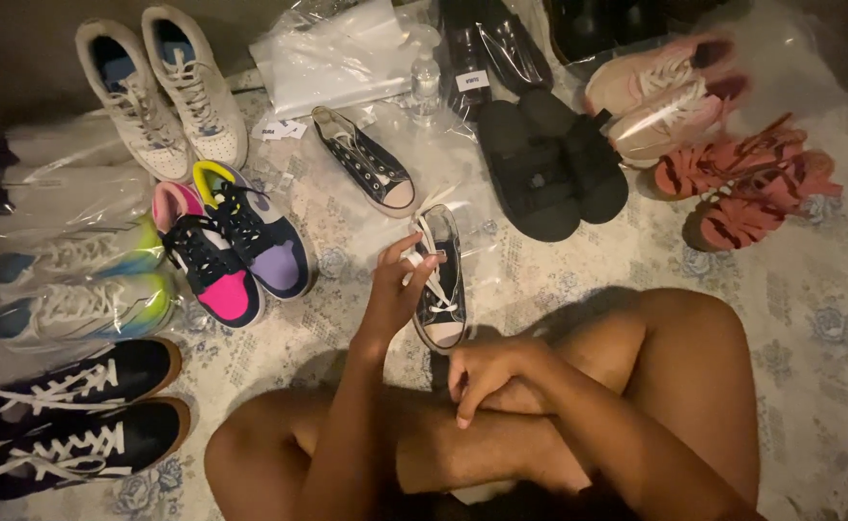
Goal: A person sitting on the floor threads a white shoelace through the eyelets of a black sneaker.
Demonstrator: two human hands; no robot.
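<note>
I sit cross-legged on a patterned floor cloth (810, 318). My left hand (395, 287) is raised in front of me, its fingers pinching the white lace of a small black low-top sneaker (443, 294) with a white toe cap. That sneaker lies on the cloth, toe toward me. Its partner, another black sneaker (366, 172), lies further away, up and to the left. My right hand (486, 374) rests on my shin with loosely curled fingers and holds nothing.
Shoes ring me: white high-tops (163, 92), pink and purple sneakers (236, 241), bagged sneakers (76, 285), black gum-soled sneakers (67, 420), black sandals (549, 164), pink sneakers (660, 96), red sandals (747, 183). A small water bottle (426, 82) and clear plastic bags (337, 58) lie at the back.
</note>
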